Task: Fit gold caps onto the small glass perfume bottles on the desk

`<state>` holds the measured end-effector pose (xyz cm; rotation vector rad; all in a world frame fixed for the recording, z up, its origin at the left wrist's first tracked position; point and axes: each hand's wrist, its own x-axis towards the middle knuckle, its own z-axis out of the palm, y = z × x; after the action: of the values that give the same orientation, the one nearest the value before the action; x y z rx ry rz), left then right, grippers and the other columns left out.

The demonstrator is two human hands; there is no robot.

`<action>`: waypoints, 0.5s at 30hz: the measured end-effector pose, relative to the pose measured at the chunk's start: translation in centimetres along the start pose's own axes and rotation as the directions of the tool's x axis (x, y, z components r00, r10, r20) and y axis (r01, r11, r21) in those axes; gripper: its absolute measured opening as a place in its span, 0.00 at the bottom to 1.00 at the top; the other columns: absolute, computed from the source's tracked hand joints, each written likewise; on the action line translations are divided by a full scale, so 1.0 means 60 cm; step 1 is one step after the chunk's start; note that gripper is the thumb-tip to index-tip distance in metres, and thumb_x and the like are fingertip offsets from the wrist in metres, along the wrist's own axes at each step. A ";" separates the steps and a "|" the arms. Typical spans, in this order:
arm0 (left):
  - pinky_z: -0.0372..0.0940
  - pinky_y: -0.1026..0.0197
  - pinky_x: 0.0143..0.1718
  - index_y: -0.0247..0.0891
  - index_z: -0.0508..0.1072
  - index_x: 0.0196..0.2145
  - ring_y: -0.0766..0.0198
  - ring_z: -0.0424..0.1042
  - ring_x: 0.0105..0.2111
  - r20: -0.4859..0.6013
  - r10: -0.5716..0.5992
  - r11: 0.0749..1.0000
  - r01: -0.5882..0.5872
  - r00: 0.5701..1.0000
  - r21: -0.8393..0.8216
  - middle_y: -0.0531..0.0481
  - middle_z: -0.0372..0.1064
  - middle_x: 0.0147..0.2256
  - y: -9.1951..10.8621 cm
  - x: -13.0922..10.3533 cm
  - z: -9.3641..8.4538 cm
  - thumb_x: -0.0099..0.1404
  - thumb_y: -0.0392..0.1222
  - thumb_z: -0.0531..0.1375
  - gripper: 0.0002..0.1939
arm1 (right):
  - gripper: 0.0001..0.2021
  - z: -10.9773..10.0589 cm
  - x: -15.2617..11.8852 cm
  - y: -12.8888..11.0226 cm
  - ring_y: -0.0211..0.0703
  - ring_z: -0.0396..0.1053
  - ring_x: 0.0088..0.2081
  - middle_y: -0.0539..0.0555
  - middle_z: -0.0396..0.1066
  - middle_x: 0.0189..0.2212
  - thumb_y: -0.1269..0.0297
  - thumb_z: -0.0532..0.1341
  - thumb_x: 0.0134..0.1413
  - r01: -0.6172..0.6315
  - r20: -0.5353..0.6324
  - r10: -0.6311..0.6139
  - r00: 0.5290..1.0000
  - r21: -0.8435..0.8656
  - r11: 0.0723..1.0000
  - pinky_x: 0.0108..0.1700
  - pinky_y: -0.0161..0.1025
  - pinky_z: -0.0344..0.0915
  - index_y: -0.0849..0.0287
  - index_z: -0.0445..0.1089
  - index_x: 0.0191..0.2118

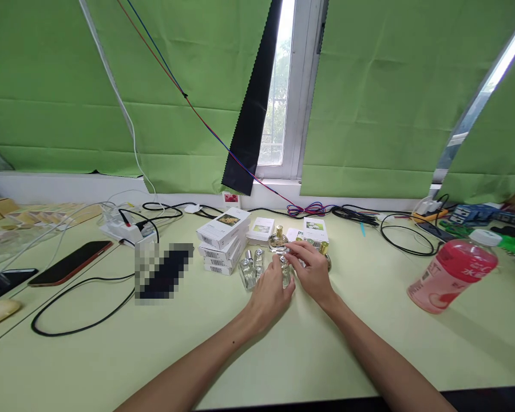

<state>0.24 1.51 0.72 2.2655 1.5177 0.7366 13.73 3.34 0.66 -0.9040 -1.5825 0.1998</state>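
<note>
Small clear glass bottles stand close together at the middle of the pale green table (249,366). My left hand (268,294) has its fingers curled around a glass bottle (285,274) with a silvery top. My right hand (311,269) is bent over the same spot, its fingertips near that bottle's top; whether they pinch anything is too small to tell. Left of my hands are two more clear bottles (248,272). Just behind is a bottle with a gold cap (278,240). Another gold-capped bottle (324,249) is partly hidden behind my right hand.
A stack of white boxes (224,234) rises left of the bottles, with more boxes (315,229) behind. A pink drink bottle (455,272) stands at the right. Phones (71,263), a power strip (122,226) and cables lie left; coiled cables (354,213) run along the back.
</note>
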 end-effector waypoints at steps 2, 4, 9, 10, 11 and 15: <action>0.55 0.60 0.28 0.38 0.57 0.45 0.53 0.74 0.34 -0.006 0.001 1.000 -0.001 1.000 0.004 0.41 0.71 0.38 -0.001 0.001 0.002 0.67 0.40 0.55 0.11 | 0.10 0.000 0.001 0.000 0.42 0.73 0.37 0.54 0.73 0.40 0.70 0.61 0.60 -0.001 0.001 0.001 1.000 -0.001 1.000 0.39 0.39 0.73 0.53 0.76 0.45; 0.55 0.60 0.28 0.38 0.57 0.45 0.53 0.74 0.34 -0.015 0.007 1.000 -0.007 1.000 0.007 0.41 0.71 0.38 -0.002 0.001 0.003 0.67 0.40 0.55 0.11 | 0.11 0.000 0.001 0.000 0.41 0.74 0.35 0.54 0.73 0.40 0.70 0.61 0.59 -0.005 0.000 0.005 1.000 -0.005 1.000 0.39 0.39 0.73 0.53 0.76 0.45; 0.54 0.60 0.27 0.38 0.57 0.45 0.52 0.74 0.34 -0.019 0.021 1.000 -0.021 1.000 0.005 0.41 0.71 0.39 -0.001 0.000 0.002 0.67 0.41 0.54 0.11 | 0.11 -0.001 0.001 -0.001 0.42 0.74 0.35 0.54 0.73 0.40 0.69 0.61 0.59 -0.009 -0.002 0.009 1.000 -0.010 1.000 0.39 0.38 0.73 0.54 0.76 0.46; 0.54 0.60 0.27 0.38 0.57 0.45 0.52 0.74 0.34 -0.017 0.023 1.000 -0.023 1.000 0.006 0.41 0.71 0.39 -0.001 0.000 0.001 0.67 0.41 0.54 0.11 | 0.10 -0.002 0.001 -0.002 0.42 0.74 0.36 0.55 0.73 0.40 0.69 0.60 0.60 -0.011 -0.002 0.011 1.000 -0.013 1.000 0.39 0.38 0.73 0.54 0.76 0.46; 0.54 0.60 0.27 0.38 0.57 0.45 0.52 0.74 0.34 -0.014 0.026 1.000 -0.026 1.000 0.007 0.42 0.71 0.39 -0.001 0.000 0.001 0.67 0.41 0.54 0.11 | 0.10 -0.002 0.002 -0.002 0.42 0.74 0.36 0.55 0.73 0.40 0.69 0.60 0.60 -0.014 -0.003 0.014 1.000 -0.019 1.000 0.39 0.38 0.73 0.54 0.76 0.45; 0.55 0.59 0.28 0.38 0.57 0.46 0.53 0.74 0.34 -0.016 0.031 1.000 -0.031 0.999 0.003 0.43 0.71 0.37 -0.002 -0.001 0.001 0.67 0.40 0.54 0.12 | 0.10 -0.005 0.003 -0.004 0.40 0.73 0.30 0.55 0.74 0.39 0.67 0.58 0.62 -0.040 -0.003 0.040 0.999 -0.024 0.999 0.36 0.39 0.73 0.55 0.75 0.45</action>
<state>0.18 1.50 0.61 2.2956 1.4946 0.7630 13.88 3.18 0.99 -0.9547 -1.5681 0.2087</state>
